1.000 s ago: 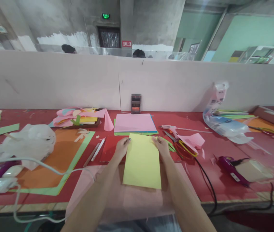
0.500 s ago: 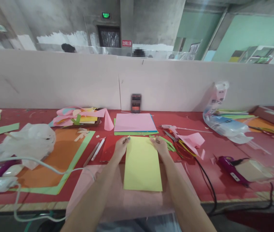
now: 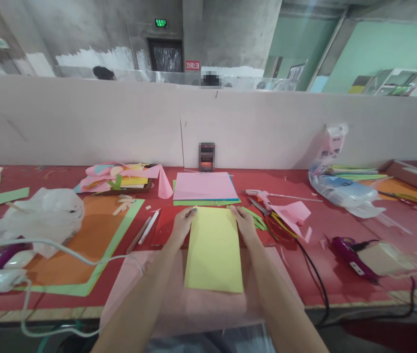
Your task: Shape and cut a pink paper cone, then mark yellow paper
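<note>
So the whole thing sat on a long red table (image 3: 340,289) with a pale board wall (image 3: 83,122) running along the back. A big orange sheet (image 3: 90,240) with a green border took up the left side, with a crumpled white plastic bag (image 3: 42,213) lying partly on it. A pale pink sheet (image 3: 179,294) hung over the near edge, right in front of the person. On top of that lay the yellow sheet (image 3: 213,250), flat, its far end reaching onto a red sheet (image 3: 166,225). Just past it was a pink stack (image 3: 204,186) of paper.

The left hand (image 3: 181,225) was on the far left corner of the yellow sheet, fingers curled and pinching the edge. The right hand (image 3: 245,223) did the same at the far right corner. Both looked mostly closed on the paper.

Off to the right were scissors (image 3: 282,225) with red and yellow handles, close to the right hand but not touching, and a purple glue gun (image 3: 348,252) further out with its black cord (image 3: 314,279).
</note>
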A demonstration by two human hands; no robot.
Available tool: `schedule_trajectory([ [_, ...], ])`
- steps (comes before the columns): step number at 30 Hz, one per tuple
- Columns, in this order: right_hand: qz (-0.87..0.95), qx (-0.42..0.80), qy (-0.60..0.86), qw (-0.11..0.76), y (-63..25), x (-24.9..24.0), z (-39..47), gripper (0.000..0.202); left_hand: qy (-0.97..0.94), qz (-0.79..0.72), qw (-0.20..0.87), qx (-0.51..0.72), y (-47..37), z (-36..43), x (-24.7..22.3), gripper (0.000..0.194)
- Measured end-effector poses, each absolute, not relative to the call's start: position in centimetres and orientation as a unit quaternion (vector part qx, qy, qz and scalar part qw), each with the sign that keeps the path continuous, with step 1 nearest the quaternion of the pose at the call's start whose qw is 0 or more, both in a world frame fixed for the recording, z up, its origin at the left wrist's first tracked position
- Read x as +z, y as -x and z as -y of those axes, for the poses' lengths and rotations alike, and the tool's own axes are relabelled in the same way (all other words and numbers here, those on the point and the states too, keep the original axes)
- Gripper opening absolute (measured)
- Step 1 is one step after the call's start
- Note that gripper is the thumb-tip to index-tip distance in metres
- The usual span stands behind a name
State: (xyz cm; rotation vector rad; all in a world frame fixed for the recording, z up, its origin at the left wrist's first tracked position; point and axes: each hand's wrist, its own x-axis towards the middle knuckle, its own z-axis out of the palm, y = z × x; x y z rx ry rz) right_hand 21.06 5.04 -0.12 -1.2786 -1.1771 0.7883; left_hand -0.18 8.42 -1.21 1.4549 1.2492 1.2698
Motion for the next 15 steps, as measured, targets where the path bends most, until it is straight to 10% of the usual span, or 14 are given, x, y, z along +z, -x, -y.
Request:
schedule_trajectory([
  [15, 0.524, 0.426, 0.518, 0.525, -20.98, -0.07, -4.75, 0.042, -0.551, -0.492, 0.426, 0.522, 0.18, -8.87, -1.83, 0.032],
])
